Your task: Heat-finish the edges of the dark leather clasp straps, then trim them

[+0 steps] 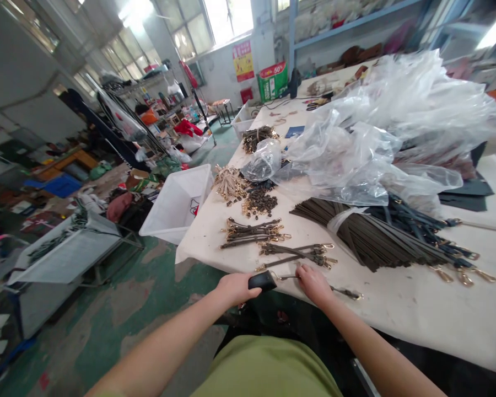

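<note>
My left hand (233, 289) is closed on a black, smooth, rounded object (262, 281); its exact kind I cannot make out. A gold-coloured ring shows at the far end of that object, in line with a thin dark strap (289, 277). My right hand (314, 284) pinches this strap at the table's near edge. The strap's other end, with a gold clasp (355, 296), lies on the table to the right of my fingers. Just beyond my hands are two small piles of short dark straps with gold clasps, a nearer pile (300, 255) and a farther pile (254, 231).
On the white-covered table (405, 309) lies a bundle of long dark strips (372, 234), beside dark blue straps with clasps. Crumpled clear plastic bags (347, 143) spread behind. Small brown pieces (262, 203) are heaped at the left. A white bin (177, 201) stands beside the table.
</note>
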Tool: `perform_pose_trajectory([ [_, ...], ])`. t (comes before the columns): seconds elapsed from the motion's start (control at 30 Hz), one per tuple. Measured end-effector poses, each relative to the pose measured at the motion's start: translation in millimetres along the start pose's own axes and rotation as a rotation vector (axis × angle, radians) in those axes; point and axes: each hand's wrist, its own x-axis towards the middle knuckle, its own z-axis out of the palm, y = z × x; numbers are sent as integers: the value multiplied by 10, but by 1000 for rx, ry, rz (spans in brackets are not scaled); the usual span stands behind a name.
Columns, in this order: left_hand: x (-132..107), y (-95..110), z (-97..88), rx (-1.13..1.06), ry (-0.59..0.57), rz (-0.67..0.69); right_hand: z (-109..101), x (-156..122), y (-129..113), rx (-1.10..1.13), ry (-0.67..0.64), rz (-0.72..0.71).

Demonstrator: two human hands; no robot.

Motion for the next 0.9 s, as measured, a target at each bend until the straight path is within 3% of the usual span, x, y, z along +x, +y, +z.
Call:
perform_pose_trajectory([
  [0.1,-72,-42,50,18,8,32,1,27,-106,-94,60,-45],
  [0.27,-41,-36,87,54,-3,45,138,-39,-193,-31,-37,-32],
  [0.57,386,301,25,23,6,74,227,-119,-161,179,-15,109],
  [0.67,398,255,17,16,-34,45,233,-103,-176,163,-28,106],
  [0.9,202,114,120,-35,22,94,93,-102,-113,60,-80,-2],
])
